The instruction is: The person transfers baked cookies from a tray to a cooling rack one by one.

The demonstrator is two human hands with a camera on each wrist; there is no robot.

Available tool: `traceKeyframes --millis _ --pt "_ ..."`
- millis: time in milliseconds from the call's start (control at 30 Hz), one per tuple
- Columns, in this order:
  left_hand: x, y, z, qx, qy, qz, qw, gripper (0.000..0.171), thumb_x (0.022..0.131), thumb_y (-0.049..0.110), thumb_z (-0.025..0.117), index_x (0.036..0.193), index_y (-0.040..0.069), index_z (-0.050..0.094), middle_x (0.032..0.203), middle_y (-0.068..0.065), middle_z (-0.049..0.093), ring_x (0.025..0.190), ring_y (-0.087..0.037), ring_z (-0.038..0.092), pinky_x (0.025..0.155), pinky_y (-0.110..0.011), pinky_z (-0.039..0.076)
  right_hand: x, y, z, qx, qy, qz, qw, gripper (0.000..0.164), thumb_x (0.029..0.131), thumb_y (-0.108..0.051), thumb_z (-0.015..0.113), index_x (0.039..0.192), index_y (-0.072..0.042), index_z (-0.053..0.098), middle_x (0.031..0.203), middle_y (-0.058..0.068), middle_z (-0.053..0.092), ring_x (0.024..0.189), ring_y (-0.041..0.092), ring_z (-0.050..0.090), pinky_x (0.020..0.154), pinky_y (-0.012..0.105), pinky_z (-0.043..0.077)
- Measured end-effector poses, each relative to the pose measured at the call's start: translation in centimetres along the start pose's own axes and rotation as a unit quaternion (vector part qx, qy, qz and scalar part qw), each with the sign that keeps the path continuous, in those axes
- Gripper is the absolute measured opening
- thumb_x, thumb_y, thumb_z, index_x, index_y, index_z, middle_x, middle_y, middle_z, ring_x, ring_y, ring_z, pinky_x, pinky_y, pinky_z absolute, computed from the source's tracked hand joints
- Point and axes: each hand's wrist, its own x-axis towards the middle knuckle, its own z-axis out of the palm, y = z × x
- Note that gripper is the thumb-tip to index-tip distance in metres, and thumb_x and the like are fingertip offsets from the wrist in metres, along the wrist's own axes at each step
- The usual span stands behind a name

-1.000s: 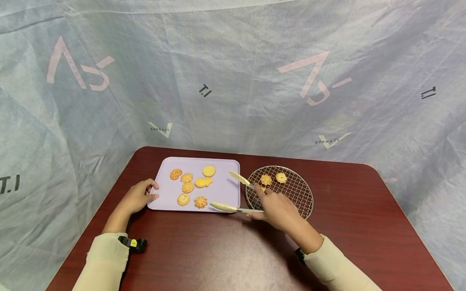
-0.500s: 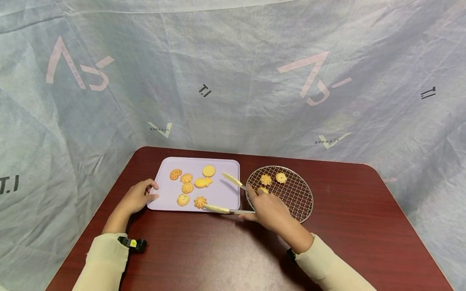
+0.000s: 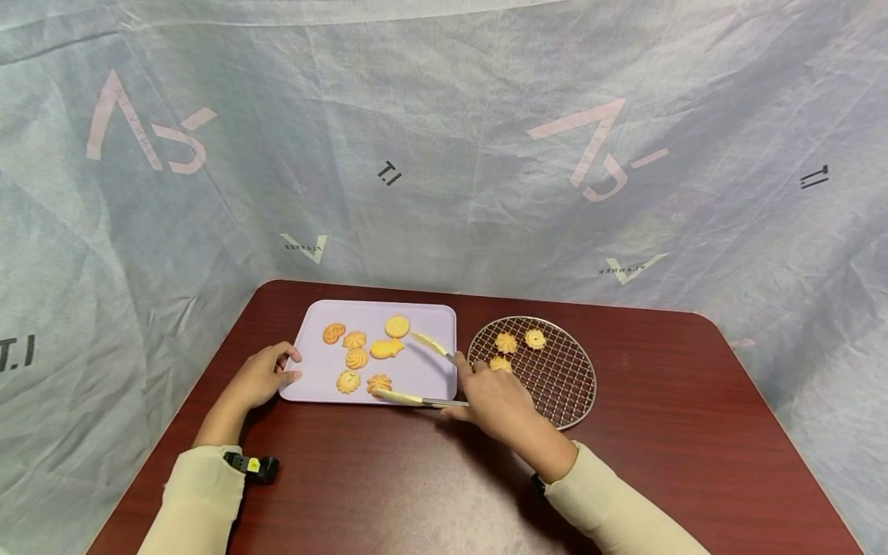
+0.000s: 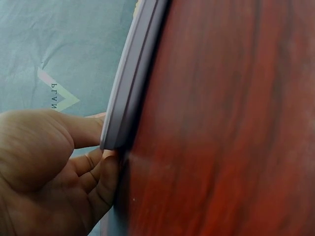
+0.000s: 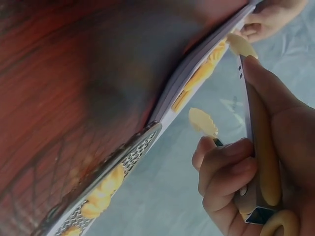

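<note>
My left hand [image 3: 260,376] grips the left edge of a lilac tray [image 3: 312,370]. In the left wrist view the thumb lies over the tray's rim [image 4: 129,88] and the fingers curl beneath. Metal tongs [image 3: 444,402] with pale yellow tips are held in my right hand [image 3: 494,402], their arms spread apart over the tray's right half. The near tip overlaps a ridged, flower-shaped cookie [image 3: 379,381] at the tray's front; the far tip hovers near a fish-shaped cookie [image 3: 386,349]. The tongs' yellow-padded handle [image 5: 266,157] lies along the palm in the right wrist view.
Several other cookies lie on the tray, including a pretzel-shaped one [image 3: 334,333] and a round one [image 3: 398,327]. A round wire rack [image 3: 569,378] stands to the right, bearing a few cookies [image 3: 506,342]. Dark red table [image 3: 388,470]; grey cloth [image 3: 444,154] hangs behind.
My right hand has moved left with the tongs, bringing their spread tips farther over the tray, the near one now across the flower-shaped cookie. My left hand has stayed on the tray.
</note>
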Motion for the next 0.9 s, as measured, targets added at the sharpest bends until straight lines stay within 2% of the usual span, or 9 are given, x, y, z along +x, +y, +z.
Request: traceKeyframes --millis 200,400,600,900 --pt "0.0 0.0 0.1 0.0 -0.001 -0.003 1.0 0.018 0.094 0.003 0.072 0.109 0.004 0.062 0.093 -0.012 0.054 0.079 -0.024 0.05 0.068 -0.037 0.041 0.3 -0.9 -0.1 -0.018 -0.024 0.013 0.999 0.097 0.08 -0.067 0.076 0.151 -0.007 0.049 0.113 0.017 0.07 0.076 0.03 0.068 0.059 0.041 0.054" --pt "0.0 -0.2 0.1 0.001 0.001 0.003 1.0 0.018 0.093 0.003 0.072 0.109 0.004 0.062 0.092 -0.011 0.054 0.078 -0.024 0.05 0.068 -0.037 0.041 0.2 -1.5 0.0 -0.031 -0.022 0.019 0.999 0.093 0.081 -0.066 0.075 0.15 -0.009 0.052 0.104 0.014 0.071 0.063 0.025 0.061 0.05 0.037 0.048" --pt "0.0 -0.3 0.2 -0.001 0.0 0.005 1.0 0.018 0.094 0.003 0.072 0.109 0.004 0.062 0.092 -0.011 0.054 0.078 -0.023 0.05 0.068 -0.037 0.041 0.0 -1.7 -0.3 -0.027 -0.019 0.03 0.999 0.091 0.081 -0.065 0.076 0.148 -0.008 0.053 0.107 0.014 0.071 0.064 0.025 0.062 0.05 0.038 0.049" --pt "0.1 -0.4 0.1 0.001 0.001 0.007 1.0 0.019 0.093 0.003 0.072 0.109 0.004 0.062 0.093 -0.011 0.054 0.078 -0.023 0.05 0.069 -0.037 0.041 0.6 -2.8 -0.1 -0.028 -0.033 0.008 0.999 0.084 0.087 -0.066 0.069 0.149 -0.012 0.054 0.1 0.012 0.07 0.06 0.023 0.058 0.049 0.036 0.047"
